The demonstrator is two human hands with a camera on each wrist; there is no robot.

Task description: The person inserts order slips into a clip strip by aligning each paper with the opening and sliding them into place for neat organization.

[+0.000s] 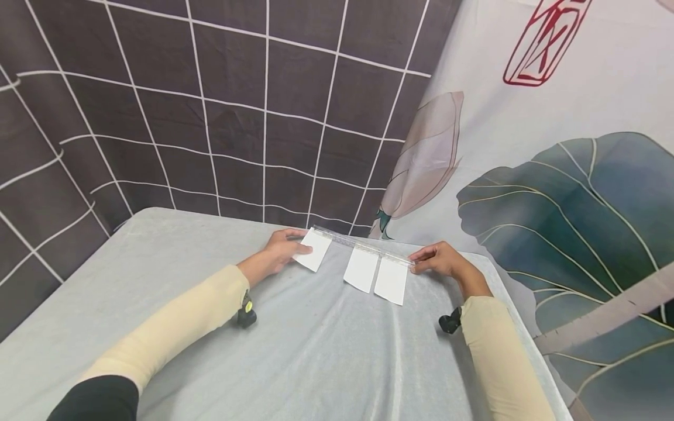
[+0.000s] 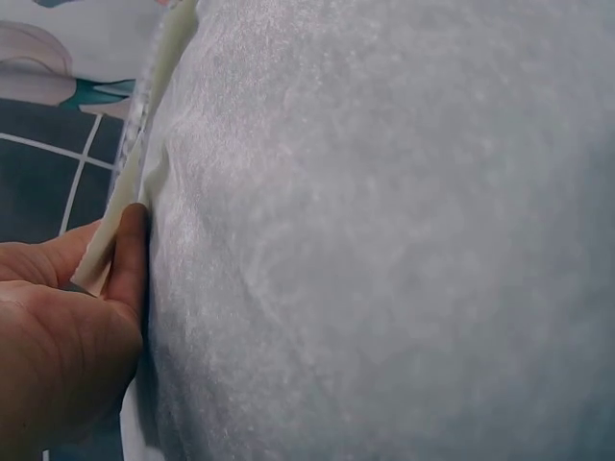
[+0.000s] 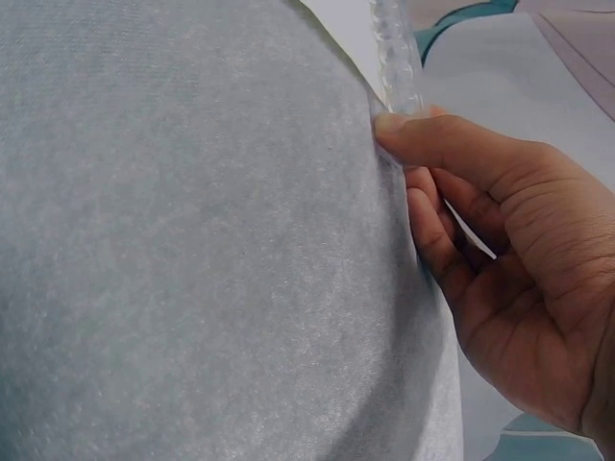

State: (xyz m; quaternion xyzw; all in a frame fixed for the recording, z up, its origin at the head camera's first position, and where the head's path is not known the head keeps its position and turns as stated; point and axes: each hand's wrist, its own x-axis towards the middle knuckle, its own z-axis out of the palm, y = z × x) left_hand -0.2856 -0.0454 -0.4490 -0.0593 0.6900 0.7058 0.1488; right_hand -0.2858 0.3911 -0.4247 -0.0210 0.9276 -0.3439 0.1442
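A clear plastic strip [image 1: 344, 239] slants across the far part of the bed-like surface, with three white cards along it. My left hand [image 1: 280, 251] pinches the left white card [image 1: 314, 250] between thumb and fingers, by the strip's left end. The middle white card [image 1: 361, 270] and the right white card [image 1: 391, 280] lie side by side below the strip. At the strip's right end, my right hand [image 1: 438, 259] pinches the clear plastic between thumb and fingers. In the right wrist view, the strip [image 3: 396, 58] shows a bumpy, see-through edge.
A pale grey cloth [image 1: 263, 351] with soft folds covers the surface. Behind it hangs a dark curtain [image 1: 231, 134] with a white grid. A white curtain with a large leaf print [image 1: 579, 210] hangs at the right. Each wrist carries a small black camera [image 1: 246, 316].
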